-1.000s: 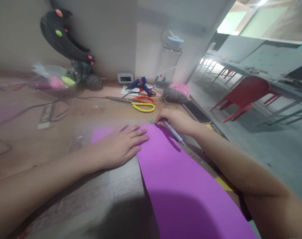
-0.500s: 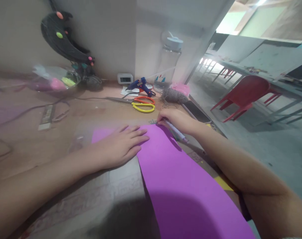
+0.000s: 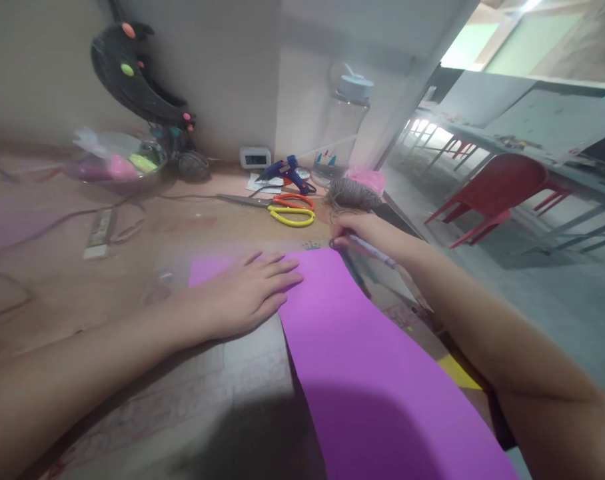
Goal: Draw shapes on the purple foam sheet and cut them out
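Left hand (image 3: 242, 293) lies flat, fingers spread, palm down on smooth purple sheet (image 3: 362, 373) spread over wood tabletop (image 3: 192, 227). Right hand (image 3: 360, 233) closed round slim pen (image 3: 370, 250) w/ tip at sheet's far corner. Yellow & orange-handled scissors (image 3: 287, 208) just beyond.

The long bright purple sheet (image 3: 362, 373), smooth and matt, perhaps craft foam or card, lies flat on the brown bench (image 3: 182, 227); it runs from the near right edge of the view away to the middle of the bench, and its far end is cut square; the left hand (image 3: 242, 293) lies spread flat on its far left corner; the slim pale lilac pen (image 3: 370, 248) sits pinched in the grip of the right hand (image 3: 362, 233), slanting low, its tip just at the sheet's far right corner.
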Demonstrator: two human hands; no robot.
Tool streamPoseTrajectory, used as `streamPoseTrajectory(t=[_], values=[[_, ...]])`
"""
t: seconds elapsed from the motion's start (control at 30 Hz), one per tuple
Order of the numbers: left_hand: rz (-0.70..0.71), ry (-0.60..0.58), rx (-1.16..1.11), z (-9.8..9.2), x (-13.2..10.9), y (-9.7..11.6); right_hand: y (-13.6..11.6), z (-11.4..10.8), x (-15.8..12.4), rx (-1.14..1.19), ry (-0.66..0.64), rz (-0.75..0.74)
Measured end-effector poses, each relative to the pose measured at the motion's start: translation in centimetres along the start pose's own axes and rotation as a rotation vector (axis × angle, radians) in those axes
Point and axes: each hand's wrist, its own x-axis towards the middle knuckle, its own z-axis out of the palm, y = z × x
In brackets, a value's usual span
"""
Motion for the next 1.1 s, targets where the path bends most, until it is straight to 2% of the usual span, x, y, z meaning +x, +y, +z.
streamPoseTrajectory(t=[0.07,0.17,0.23,0.3,0.37,0.43,0.5,0.53,0.67,0.73,0.87,0.97,1.1], values=[[-0.002,0.003,-0.008,0.1,0.0,0.0,0.9,-0.3,0.0,-0.014,0.096,0.129],[-0.007,0.012,-0.017,0.2,0.0,-0.3,1.6,-0.2,0.2,-0.066,0.306,0.274],[-0.012,0.027,-0.012,0.2,0.1,-0.5,1.5,-0.1,0.3,-0.019,0.454,0.273],[-0.015,0.046,-0.005,0.2,0.2,-0.7,0.7,0.2,0.5,0.234,0.524,0.219],[-0.022,0.055,-0.004,0.2,0.2,-0.9,-0.6,0.9,0.6,0.664,0.416,0.164],[-0.034,0.054,-0.007,0.3,0.3,-0.9,-2.0,2.0,0.8,1.082,0.152,0.168],[-0.041,0.051,-0.008,0.4,0.3,-0.9,-2.8,3.2,1.0,1.287,-0.09,0.212],[-0.04,0.05,-0.008,0.4,0.3,-0.9,-2.9,3.7,1.1,1.313,-0.103,0.216],[-0.051,0.038,-0.017,0.5,0.2,-1.0,-1.7,4.7,1.4,1.31,0.147,0.194],[-0.052,0.029,-0.02,0.4,0.2,-1.0,-1.0,4.7,1.5,1.288,0.194,0.215],[-0.043,0.041,-0.021,0.3,0.2,-0.9,-1.0,4.4,1.1,1.021,0.34,0.183],[-0.044,0.041,-0.023,0.3,0.2,-0.9,-1.8,4.4,0.6,0.923,0.33,0.163],[-0.048,0.035,-0.02,0.4,0.2,-0.9,-2.6,4.6,0.4,0.945,0.248,0.168]])
